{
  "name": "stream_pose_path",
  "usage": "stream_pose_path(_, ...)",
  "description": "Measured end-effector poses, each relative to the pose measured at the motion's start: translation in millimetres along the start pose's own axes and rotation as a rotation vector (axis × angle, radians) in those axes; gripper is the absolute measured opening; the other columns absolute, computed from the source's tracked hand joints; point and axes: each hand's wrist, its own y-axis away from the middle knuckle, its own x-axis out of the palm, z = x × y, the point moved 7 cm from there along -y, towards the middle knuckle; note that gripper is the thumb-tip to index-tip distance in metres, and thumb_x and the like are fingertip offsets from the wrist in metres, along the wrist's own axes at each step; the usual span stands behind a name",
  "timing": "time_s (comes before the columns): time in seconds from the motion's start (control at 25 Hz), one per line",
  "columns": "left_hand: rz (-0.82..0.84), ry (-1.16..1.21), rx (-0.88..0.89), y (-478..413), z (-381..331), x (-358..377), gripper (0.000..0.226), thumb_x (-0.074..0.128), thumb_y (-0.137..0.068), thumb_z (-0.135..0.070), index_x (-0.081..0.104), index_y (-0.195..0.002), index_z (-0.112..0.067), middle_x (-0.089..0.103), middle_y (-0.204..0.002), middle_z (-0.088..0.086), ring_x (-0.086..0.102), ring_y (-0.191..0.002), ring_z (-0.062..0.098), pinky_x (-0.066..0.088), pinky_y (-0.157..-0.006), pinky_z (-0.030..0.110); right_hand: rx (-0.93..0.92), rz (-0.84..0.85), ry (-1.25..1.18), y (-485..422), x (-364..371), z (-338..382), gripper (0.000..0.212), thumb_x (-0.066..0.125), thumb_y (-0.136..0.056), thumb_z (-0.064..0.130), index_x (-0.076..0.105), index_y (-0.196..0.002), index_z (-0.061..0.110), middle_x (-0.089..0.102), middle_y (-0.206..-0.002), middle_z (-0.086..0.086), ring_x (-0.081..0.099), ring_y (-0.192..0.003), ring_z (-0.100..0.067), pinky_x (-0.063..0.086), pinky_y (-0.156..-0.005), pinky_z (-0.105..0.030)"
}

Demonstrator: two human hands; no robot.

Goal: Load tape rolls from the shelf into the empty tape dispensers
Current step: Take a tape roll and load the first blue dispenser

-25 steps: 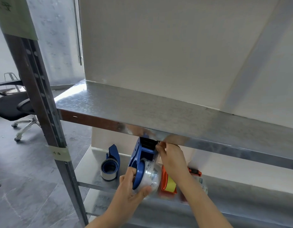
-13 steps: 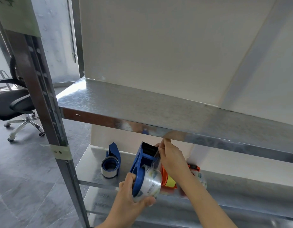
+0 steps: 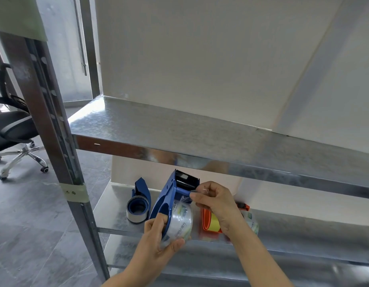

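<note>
My left hand [image 3: 158,243] grips a blue tape dispenser [image 3: 171,193] by its lower end, thumb and fingers wrapped around the clear tape roll [image 3: 181,222] seated in it. My right hand [image 3: 215,201] pinches the loose end of the clear tape beside the dispenser's blue roller, just below its black toothed blade. A second blue dispenser [image 3: 139,204] lies on the lower shelf [image 3: 111,210] to the left. An orange dispenser [image 3: 210,221] with a yellow roll sits behind my right wrist, partly hidden. Another clear roll [image 3: 252,222] peeks out to the right.
A bare metal shelf [image 3: 179,131] juts out just above the hands. A steel upright post [image 3: 55,131] with taped labels stands at the left. A black office chair [image 3: 11,129] is on the grey floor beyond it. A white wall backs the shelving.
The held dispenser has come down and away from the upper shelf edge. My right hand has dropped from the blade to the roller, pinching the tape end. The view has shifted left.
</note>
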Motion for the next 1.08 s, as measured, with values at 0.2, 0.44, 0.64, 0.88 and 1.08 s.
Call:
stream_pose_path(0.2, 0.047, -0.045, -0.006, 1.5, 0.1, 0.1, 0.035, 0.076, -0.079, -0.034, 0.049, -0.099, -0.03, 0.053, -0.103, 0.001, 0.06, -0.096, 0.024, 0.056, -0.082, 0.035, -0.068, 0.007, 0.159, -4.0, -7.7, 11.7, 0.01, 0.075, -0.078, 0.003, 0.076, -0.078, 0.013, 0.073, -0.077, -0.005, 0.068, -0.072, -0.015, 0.057, -0.063, -0.021)
stream_pose_path(0.44, 0.164, 0.117, -0.02, -1.6, 4.0, 5.1, 0.042, 0.071, -0.072, -0.061, 0.049, -0.101, -0.04, 0.067, -0.102, 0.015, 0.064, -0.1, 0.029, 0.055, -0.088, 0.048, -0.333, -0.09, 0.601, -8.0, -1.2, 34.9, 0.014, 0.077, -0.077, 0.022, 0.065, -0.072, 0.028, 0.064, -0.106, 0.016, 0.058, -0.101, -0.002, 0.05, -0.083, -0.023)
stream_pose_path(0.64, 0.175, 0.133, 0.017, -9.6, 15.4, 1.9, 0.033, 0.063, -0.085, -0.056, 0.049, -0.102, -0.032, 0.067, -0.094, 0.017, 0.06, -0.091, 0.041, 0.048, -0.083, 0.063, -0.46, -0.067, 1.194, -9.9, 15.8, 39.8, 0.014, 0.045, -0.097, 0.042, 0.046, -0.097, 0.028, 0.07, -0.091, 0.006, 0.066, -0.08, -0.018, 0.046, -0.065, -0.033)
stream_pose_path(0.88, 0.233, 0.128, -0.061, -6.4, 29.6, 6.5, 0.058, 0.058, -0.076, -0.073, 0.058, -0.11, -0.026, 0.075, -0.087, 0.012, 0.069, -0.08, 0.02, 0.052, -0.075, 0.03, -0.48, -0.168, 1.297, -20.0, 18.4, 47.7, 0.028, 0.039, -0.102, 0.028, 0.063, -0.11, 0.014, 0.074, -0.1, -0.002, 0.069, -0.09, -0.023, 0.048, -0.074, -0.032)
stream_pose_path(1.08, 0.371, 0.179, -0.144, 11.7, 37.2, 10.9, 0.054, 0.07, -0.081, -0.047, 0.044, -0.127, -0.037, 0.074, -0.11, -0.009, 0.069, -0.103, 0.007, 0.049, -0.085, 0.012, -0.249, -0.189, 0.783, -27.4, 12.2, 37.6, 0.036, 0.046, -0.099, 0.033, 0.063, -0.074, 0.014, 0.071, -0.068, -0.008, 0.068, -0.062, -0.022, 0.056, -0.077, -0.042)
